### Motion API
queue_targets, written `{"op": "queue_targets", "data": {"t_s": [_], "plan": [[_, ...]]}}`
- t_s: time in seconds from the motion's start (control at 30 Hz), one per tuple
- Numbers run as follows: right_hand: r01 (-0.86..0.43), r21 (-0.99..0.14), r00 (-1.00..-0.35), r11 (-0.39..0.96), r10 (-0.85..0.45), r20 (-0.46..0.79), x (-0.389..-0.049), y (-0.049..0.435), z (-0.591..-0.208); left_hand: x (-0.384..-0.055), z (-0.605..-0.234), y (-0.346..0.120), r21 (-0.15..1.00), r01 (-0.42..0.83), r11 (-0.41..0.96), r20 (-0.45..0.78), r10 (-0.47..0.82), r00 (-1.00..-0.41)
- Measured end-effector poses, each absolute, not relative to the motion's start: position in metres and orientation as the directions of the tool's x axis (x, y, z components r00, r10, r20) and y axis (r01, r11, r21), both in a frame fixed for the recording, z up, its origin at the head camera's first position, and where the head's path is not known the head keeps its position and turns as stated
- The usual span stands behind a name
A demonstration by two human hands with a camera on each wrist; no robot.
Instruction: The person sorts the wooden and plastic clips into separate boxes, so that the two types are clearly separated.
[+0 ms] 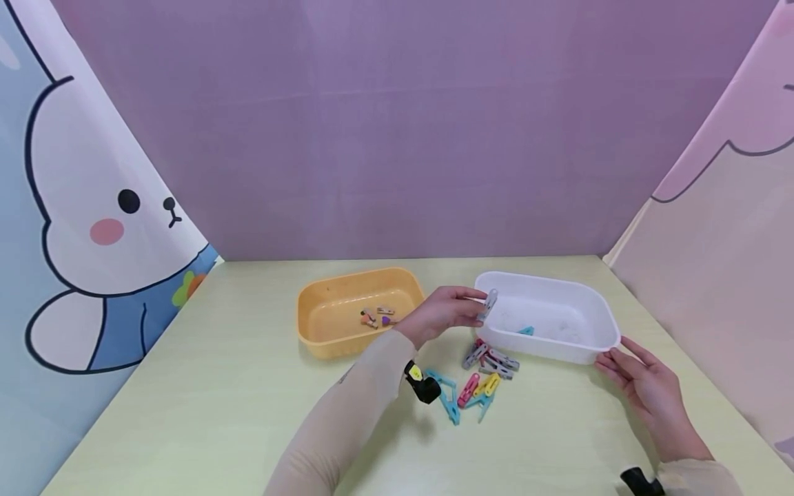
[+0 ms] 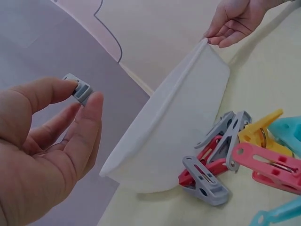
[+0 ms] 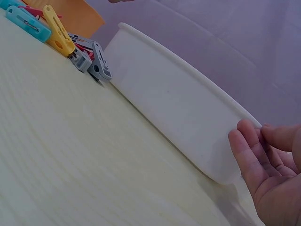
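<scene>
My left hand (image 1: 443, 311) pinches a grey clothespin (image 1: 489, 305) between thumb and fingertips, at the left rim of the white basin (image 1: 546, 351). In the left wrist view, only one end of that clothespin (image 2: 81, 89) shows past the fingers. My right hand (image 1: 648, 393) grips the near right corner of the basin's rim, with the fingers against its outer wall. Inside the basin lies a blue clothespin (image 1: 526, 331). Several loose clothespins lie in front of it, among them grey ones (image 2: 205, 181), a yellow one (image 1: 491, 384), a pink one (image 1: 468, 390) and blue ones (image 1: 449, 406).
An orange basin (image 1: 329, 348) stands to the left of the white one, holding several small wooden-looking clips (image 1: 369, 319), partly behind my left forearm. The pale table (image 1: 205, 386) ends at a purple backdrop (image 1: 403, 138). Printed cartoon panels flank both sides.
</scene>
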State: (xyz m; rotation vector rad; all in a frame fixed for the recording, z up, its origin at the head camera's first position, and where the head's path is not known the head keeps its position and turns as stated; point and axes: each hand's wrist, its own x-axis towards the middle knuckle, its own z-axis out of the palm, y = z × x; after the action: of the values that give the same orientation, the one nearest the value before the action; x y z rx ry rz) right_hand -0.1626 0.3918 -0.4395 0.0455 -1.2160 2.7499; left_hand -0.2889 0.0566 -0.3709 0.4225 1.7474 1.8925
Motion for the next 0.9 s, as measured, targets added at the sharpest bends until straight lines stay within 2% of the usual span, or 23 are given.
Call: {"op": "queue_targets", "data": {"t_s": [0.9], "plan": [[-0.13, -0.713, -0.991, -0.689, 0.115, 0.07, -0.162, 0.391, -0.438, -0.301, -0.354, 0.094, 0.985, -0.17, -0.013, -0.137, 0.532, -0.835]]}}
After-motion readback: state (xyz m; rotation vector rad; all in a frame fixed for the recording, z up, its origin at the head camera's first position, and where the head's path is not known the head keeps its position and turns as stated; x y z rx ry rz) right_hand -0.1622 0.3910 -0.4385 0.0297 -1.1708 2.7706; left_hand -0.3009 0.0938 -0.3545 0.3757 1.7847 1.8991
